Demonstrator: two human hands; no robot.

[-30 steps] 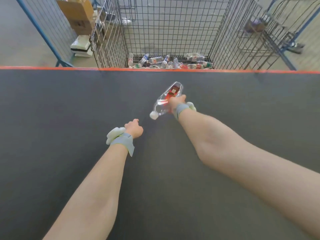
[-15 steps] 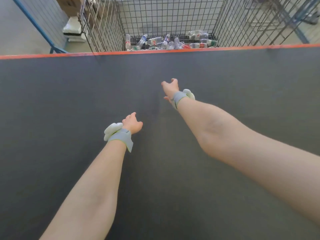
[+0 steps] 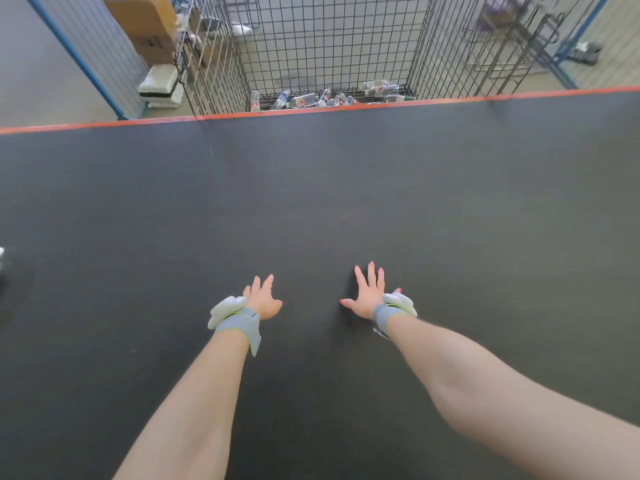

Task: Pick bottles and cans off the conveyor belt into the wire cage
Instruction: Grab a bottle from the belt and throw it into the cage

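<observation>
My left hand (image 3: 263, 299) and my right hand (image 3: 367, 292) hover side by side over the dark conveyor belt (image 3: 311, 202), both with fingers spread and holding nothing. Each wrist wears a grey band with a white pad. The wire cage (image 3: 329, 46) stands beyond the belt's orange far edge (image 3: 311, 110). Several clear plastic bottles (image 3: 304, 98) lie on the cage floor. The stretch of belt around my hands carries no bottle or can. A small pale object (image 3: 1, 259) shows at the far left edge of the belt, too cut off to identify.
Cardboard boxes (image 3: 145, 26) and a white stack (image 3: 161, 84) sit left of the cage behind a blue-framed mesh fence (image 3: 86, 64). More wire racks (image 3: 502, 39) stand to the right of the cage.
My right hand let go of the clear red-labelled bottle, which is gone from view, and drew back toward me. Both hands opened and now sit level with each other.
</observation>
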